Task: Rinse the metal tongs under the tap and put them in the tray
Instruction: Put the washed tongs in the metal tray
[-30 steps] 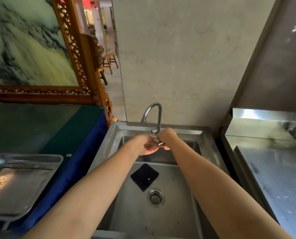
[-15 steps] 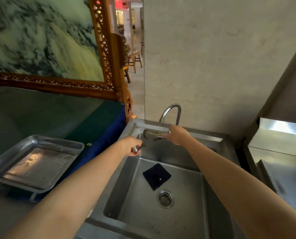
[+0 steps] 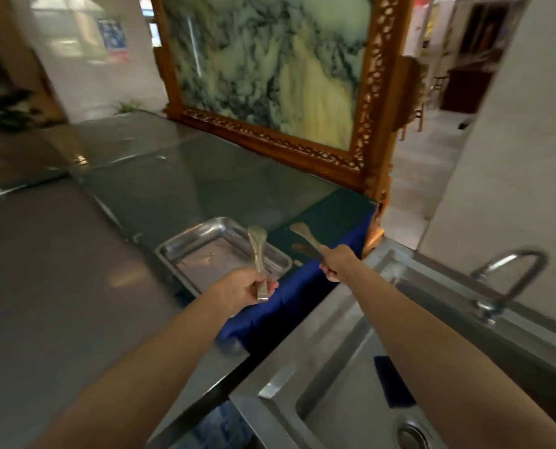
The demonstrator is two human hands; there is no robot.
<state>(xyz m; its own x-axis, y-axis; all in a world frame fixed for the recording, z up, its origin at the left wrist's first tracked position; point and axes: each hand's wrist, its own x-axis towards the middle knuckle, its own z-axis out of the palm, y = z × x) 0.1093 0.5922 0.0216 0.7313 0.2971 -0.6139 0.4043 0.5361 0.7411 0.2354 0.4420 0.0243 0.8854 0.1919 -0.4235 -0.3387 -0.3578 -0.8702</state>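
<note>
A framed picture [image 3: 270,59] stands behind the tray [image 3: 189,233]. The sink [image 3: 302,341] and tap [image 3: 510,273] are to the right. The left hand [image 3: 244,288] grips one pair of tongs [image 3: 258,251] over the tray's near edge. The right hand [image 3: 336,262] grips another pair [image 3: 304,236] above the green table [image 3: 335,215] beside it.

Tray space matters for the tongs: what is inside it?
The tray shows only a bare shiny floor with faint marks. Tongs in the left hand cover a strip at its right; the hand hides its near corner.
</note>
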